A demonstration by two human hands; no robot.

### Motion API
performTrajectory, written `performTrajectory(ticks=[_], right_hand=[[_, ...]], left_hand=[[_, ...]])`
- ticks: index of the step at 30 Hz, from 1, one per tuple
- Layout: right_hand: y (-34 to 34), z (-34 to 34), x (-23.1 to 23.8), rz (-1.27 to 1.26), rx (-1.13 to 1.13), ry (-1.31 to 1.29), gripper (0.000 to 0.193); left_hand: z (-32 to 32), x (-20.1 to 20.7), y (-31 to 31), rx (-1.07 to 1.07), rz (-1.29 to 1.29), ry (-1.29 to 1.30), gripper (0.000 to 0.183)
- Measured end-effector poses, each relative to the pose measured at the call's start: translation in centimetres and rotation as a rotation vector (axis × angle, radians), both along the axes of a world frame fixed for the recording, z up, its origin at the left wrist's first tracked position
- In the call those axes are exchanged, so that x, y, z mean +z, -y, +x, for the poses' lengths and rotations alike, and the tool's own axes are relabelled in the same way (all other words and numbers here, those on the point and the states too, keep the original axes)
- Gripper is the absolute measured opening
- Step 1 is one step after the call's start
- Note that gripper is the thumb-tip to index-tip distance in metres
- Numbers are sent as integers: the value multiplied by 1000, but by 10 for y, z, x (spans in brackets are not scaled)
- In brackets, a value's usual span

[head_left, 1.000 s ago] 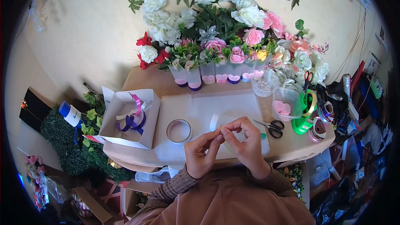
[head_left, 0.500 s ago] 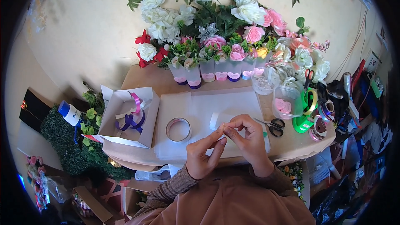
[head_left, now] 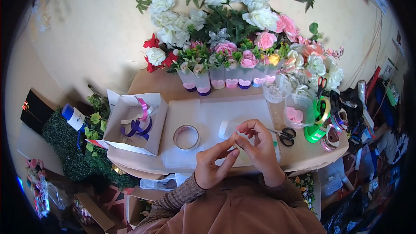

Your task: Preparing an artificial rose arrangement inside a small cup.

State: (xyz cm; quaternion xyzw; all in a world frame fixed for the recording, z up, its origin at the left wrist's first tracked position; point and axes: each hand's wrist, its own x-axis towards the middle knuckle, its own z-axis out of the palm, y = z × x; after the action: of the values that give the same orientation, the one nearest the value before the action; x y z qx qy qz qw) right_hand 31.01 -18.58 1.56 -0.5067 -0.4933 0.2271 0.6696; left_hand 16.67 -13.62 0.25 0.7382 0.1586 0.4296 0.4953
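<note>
Above the near part of the white sheets, my left hand point(head_left: 212, 167) and my right hand point(head_left: 262, 152) meet at their fingertips. The right thumb and fingers are pinched together against the tip of my left index finger. My left thumb lies just below that finger. Whatever they hold is too small or too hidden to make out. Just beyond the fingertips is a short white strip point(head_left: 223, 129). A roll of tape point(head_left: 186, 148) lies flat left of my hands. Black-handled scissors point(head_left: 287, 138) lie to the right, partly behind my right hand.
A white box point(head_left: 152, 142) holding purple ribbon stands at left. Frosted cups point(head_left: 218, 78) of artificial flowers line the back. At right are a clear tub point(head_left: 299, 108) with pink pieces, a round tub point(head_left: 276, 90) and a green tape dispenser point(head_left: 314, 132).
My hands stay together at the fingertips, with the left thumb dropping slightly lower, away from them. The view has shifted a little.
</note>
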Motion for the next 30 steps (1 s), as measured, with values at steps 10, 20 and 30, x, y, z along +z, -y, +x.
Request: performTrajectory(ticks=[10,20,30], right_hand=[[11,-16,11,137,-231,448,18],[7,-13,15,95,-140,443,10],[2,-5,13,25,-29,244,8]], left_hand=[[-7,5,-1,-94,-310,186,19],[-12,8,-15,-156,-422,234,16],[-6,17,-21,-182,-455,182,12]])
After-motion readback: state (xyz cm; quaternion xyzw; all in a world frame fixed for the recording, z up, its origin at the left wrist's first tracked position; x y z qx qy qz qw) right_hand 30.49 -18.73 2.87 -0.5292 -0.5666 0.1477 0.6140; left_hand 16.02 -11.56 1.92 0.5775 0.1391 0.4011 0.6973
